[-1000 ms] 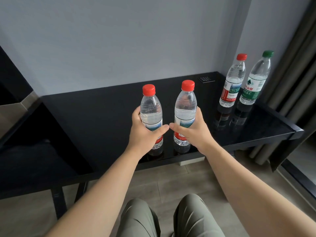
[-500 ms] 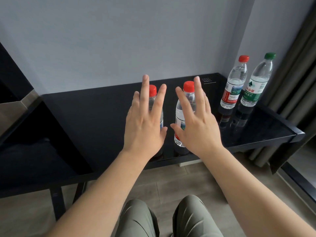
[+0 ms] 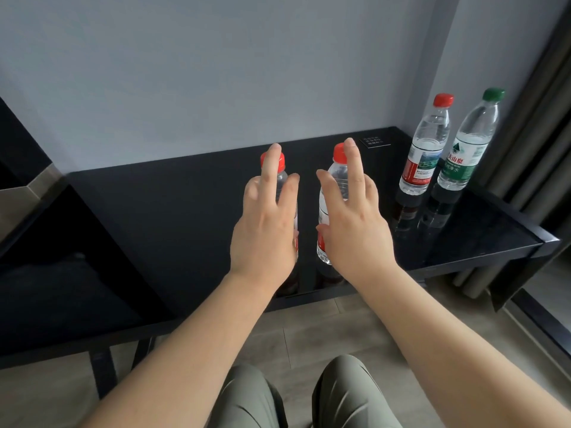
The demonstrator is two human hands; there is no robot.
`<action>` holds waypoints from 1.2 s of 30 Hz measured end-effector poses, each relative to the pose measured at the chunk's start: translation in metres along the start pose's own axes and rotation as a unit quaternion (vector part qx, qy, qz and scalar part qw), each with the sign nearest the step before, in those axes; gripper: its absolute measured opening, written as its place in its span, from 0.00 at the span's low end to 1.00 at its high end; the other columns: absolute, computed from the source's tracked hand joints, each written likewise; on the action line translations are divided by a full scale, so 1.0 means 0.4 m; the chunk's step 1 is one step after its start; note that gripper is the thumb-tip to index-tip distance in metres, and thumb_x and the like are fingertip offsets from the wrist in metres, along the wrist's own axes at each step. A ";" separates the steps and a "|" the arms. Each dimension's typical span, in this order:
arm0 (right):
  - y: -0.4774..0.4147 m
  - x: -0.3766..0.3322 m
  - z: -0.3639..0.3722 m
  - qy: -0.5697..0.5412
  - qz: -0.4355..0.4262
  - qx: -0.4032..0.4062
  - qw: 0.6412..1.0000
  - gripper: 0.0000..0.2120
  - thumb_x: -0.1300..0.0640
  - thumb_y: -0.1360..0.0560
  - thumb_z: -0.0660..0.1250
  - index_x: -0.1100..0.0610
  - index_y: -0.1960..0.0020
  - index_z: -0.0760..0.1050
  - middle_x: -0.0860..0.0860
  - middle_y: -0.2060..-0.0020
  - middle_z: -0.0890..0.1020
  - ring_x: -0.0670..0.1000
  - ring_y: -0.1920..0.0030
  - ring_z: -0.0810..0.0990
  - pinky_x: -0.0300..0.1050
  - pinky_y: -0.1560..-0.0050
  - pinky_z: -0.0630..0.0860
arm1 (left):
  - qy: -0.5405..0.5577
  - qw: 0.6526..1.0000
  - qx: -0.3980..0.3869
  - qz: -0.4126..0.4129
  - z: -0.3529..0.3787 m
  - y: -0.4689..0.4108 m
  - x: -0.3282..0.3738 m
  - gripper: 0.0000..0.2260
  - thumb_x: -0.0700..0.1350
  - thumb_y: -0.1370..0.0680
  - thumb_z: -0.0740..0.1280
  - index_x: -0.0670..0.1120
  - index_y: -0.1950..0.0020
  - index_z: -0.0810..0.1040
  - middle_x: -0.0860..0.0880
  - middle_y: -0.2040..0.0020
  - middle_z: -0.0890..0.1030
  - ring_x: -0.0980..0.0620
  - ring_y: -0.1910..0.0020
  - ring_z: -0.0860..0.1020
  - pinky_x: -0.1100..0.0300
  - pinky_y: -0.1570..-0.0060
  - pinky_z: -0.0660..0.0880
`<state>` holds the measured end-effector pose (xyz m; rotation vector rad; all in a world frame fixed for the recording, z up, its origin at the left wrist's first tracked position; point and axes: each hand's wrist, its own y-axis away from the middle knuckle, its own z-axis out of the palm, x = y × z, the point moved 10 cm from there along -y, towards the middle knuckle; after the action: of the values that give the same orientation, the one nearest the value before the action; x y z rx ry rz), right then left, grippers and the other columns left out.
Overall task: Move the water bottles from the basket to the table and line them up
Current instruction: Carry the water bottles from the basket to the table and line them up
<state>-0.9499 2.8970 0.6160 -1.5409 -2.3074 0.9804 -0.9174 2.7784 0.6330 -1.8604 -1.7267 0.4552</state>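
Head view: had we let go?
We had. Our left hand (image 3: 262,230) and right hand (image 3: 352,230) hung open, fingers straight, off the bottles (image 3: 337,174), which stood side by side on the table (image 3: 185,211). That pair was delivered.

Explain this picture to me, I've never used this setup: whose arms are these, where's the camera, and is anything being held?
There is no machine here. A person works with bare hands, and the one camera sits on their head, looking forward and down, so the arms you see are theirs. The left hand and right hand are both open with fingers straight, and they hold nothing. Each is in front of a water bottle with a red cap: the near left bottle and the near right bottle. These stand upright side by side on the black table. I cannot tell whether the hands touch them. At the table's far right corner stand two more, a far red-capped bottle and a green-capped bottle. No basket shows in this view.
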 end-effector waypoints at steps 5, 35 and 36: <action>-0.036 0.056 0.013 0.001 0.015 -0.001 1.000 0.42 0.63 0.31 0.80 0.52 0.23 0.63 0.54 0.17 0.40 0.64 0.24 0.62 0.50 0.59 0.82 | 0.006 1.000 -0.006 0.016 0.037 -0.045 0.022 0.36 0.39 0.31 0.80 0.46 0.26 0.69 0.46 0.17 0.49 0.43 0.30 0.68 0.55 0.62 0.81; -0.288 0.406 0.131 -0.009 0.029 -0.006 1.000 0.39 0.68 0.32 0.76 0.53 0.25 0.65 0.53 0.17 0.40 0.67 0.27 0.65 0.60 0.53 0.81 | 0.020 0.999 -0.003 0.036 0.329 -0.372 0.192 0.36 0.38 0.32 0.80 0.47 0.27 0.68 0.45 0.18 0.45 0.44 0.36 0.71 0.58 0.68 0.80; -0.293 0.414 0.134 -0.010 0.027 -0.005 1.000 0.39 0.68 0.32 0.76 0.53 0.25 0.65 0.53 0.17 0.40 0.67 0.27 0.65 0.60 0.53 0.81 | 0.018 0.999 -0.002 0.034 0.337 -0.378 0.193 0.37 0.38 0.32 0.81 0.47 0.27 0.68 0.45 0.18 0.45 0.44 0.37 0.71 0.58 0.68 0.81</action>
<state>-1.1369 2.9926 0.6164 -1.6121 -2.2995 1.0016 -1.1089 2.8798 0.6274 -1.9228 -1.6462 0.4436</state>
